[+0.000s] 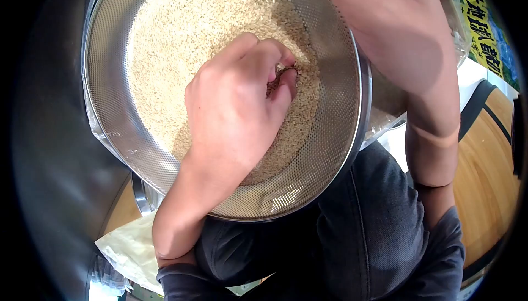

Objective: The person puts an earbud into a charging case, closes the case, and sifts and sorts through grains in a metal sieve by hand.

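A round metal mesh sieve holds a broad layer of pale tan, rice-like grains. My left hand reaches into the sieve from the lower left and rests on the grains. Its fingers are curled, with the thumb drawn toward the forefinger. Between them lies a dark gap, and I cannot make out what is in it. My right hand is raised over the sieve's upper right rim. Its fingers run past the top edge of the view, so their grip is hidden.
Clear plastic shows under and beside the sieve. A printed yellow and blue package lies at the upper right. A round wooden surface with dark bands is at the right. Dark trousers are below the sieve, with pale crumpled sheeting at the lower left.
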A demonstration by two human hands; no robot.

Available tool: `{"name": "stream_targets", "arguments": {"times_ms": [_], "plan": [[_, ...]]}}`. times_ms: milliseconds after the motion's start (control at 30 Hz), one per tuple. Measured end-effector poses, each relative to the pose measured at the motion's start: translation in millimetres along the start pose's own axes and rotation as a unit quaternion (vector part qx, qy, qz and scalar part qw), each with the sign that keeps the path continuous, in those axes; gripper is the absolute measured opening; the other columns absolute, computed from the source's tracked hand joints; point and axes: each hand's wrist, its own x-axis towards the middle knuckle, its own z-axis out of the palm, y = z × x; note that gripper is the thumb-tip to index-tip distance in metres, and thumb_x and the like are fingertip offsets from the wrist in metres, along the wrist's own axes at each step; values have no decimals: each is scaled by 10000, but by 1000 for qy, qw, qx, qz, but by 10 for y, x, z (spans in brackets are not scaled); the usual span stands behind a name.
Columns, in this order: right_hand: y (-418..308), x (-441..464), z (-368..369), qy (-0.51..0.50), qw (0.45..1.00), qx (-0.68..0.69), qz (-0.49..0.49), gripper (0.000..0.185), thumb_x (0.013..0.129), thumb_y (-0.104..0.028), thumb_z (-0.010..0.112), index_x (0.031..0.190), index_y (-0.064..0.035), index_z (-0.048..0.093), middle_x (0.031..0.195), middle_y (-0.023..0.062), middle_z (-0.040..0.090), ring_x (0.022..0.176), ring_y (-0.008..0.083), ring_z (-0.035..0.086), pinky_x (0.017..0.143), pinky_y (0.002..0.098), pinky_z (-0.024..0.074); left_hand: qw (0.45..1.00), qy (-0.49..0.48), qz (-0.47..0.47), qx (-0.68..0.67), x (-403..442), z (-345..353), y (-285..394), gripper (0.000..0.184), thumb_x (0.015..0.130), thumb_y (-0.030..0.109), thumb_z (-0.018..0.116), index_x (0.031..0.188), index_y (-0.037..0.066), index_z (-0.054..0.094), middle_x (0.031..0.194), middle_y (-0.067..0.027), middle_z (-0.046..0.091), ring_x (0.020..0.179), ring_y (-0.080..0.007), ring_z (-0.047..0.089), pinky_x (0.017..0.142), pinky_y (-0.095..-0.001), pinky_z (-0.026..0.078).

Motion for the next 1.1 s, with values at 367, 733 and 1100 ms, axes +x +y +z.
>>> {"name": "stream_targets", "arguments": {"times_ms": [367,733,1100], "plan": [[-16,-23,-48,-10,1000,4,-20,232,988,-114,622,788,-44,527,655,-77,480,588,-17,390,494,187,288,994,16,-37,-101,-39,-130,48,99,783,-58,718,853,2,680,836,-40,643,624,-90,506,551,-242,416],[2,-123,-63,-74,904,-219,-361,214,648,18,664,821,-82,740,857,7,596,822,220,536,854,398,462,917,-5,-70,-392,-175,-412,25,143,804,-38,772,906,41,710,779,35,569,614,-14,458,546,-192,354],[22,-250,-190,-151,894,-283,-313,136,643,-114,762,778,-135,759,843,-41,594,885,220,555,1026,545,422,895,-106,-148,-408,-185,-637,153,163,795,-77,779,797,12,642,738,31,542,663,-28,479,605,-204,376]]}}
